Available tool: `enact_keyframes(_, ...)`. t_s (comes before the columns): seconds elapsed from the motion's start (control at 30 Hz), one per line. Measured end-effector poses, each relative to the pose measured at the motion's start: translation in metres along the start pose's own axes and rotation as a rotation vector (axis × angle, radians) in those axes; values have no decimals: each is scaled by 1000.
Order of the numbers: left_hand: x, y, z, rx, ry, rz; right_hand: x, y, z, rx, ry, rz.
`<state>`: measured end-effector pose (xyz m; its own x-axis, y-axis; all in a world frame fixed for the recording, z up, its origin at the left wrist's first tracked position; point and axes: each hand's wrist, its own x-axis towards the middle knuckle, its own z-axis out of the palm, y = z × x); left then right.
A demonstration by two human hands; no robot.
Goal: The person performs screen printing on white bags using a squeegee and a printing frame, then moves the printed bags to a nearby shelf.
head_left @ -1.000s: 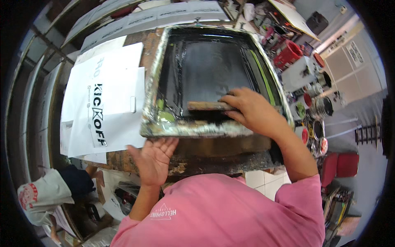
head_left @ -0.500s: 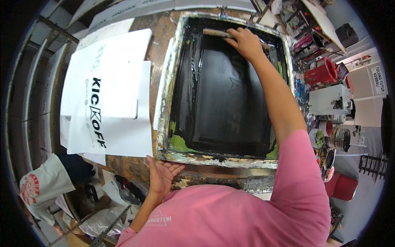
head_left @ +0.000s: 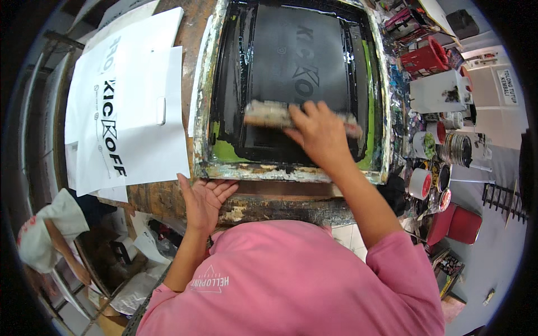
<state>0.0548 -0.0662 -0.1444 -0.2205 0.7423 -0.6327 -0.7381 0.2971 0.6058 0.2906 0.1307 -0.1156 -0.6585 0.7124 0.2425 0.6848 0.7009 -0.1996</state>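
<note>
A screen-printing frame [head_left: 204, 95] with a paint-crusted wooden rim lies on the worktable. Wet black ink covers most of its mesh, and dark lettering shows through in the middle. My right hand [head_left: 319, 133] is closed round a wooden squeegee [head_left: 269, 115], which spans the near half of the mesh; its blade edge is hidden. Below the frame's near left corner is my left hand [head_left: 206, 200], palm up with the fingers spread, holding nothing. The fingertips are close to the rim; whether they touch it I cannot tell. White printed bags [head_left: 151, 140] lie overlapping left of the frame.
Ink tubs and cans [head_left: 425, 144] crowd the right side, with a red container [head_left: 423, 59] and a white container [head_left: 434, 92] farther back. A red chair [head_left: 457, 224] stands at right. Another person [head_left: 53, 229] is at lower left, near metal racks.
My right hand has drawn the squeegee from the far end of the screen toward me. The view has shifted, and the lettering shows more clearly. My left hand stays open by the near corner.
</note>
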Motion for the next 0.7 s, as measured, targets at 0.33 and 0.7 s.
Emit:
enact_keyframes(0.33, -8, -2, 14, 26, -53, 106, -35, -42, -50, 25, -164, 113)
enact_keyframes(0.7, -46, 84, 75, 10, -731, 687, 32, -68, -176, -325, 521, -39)
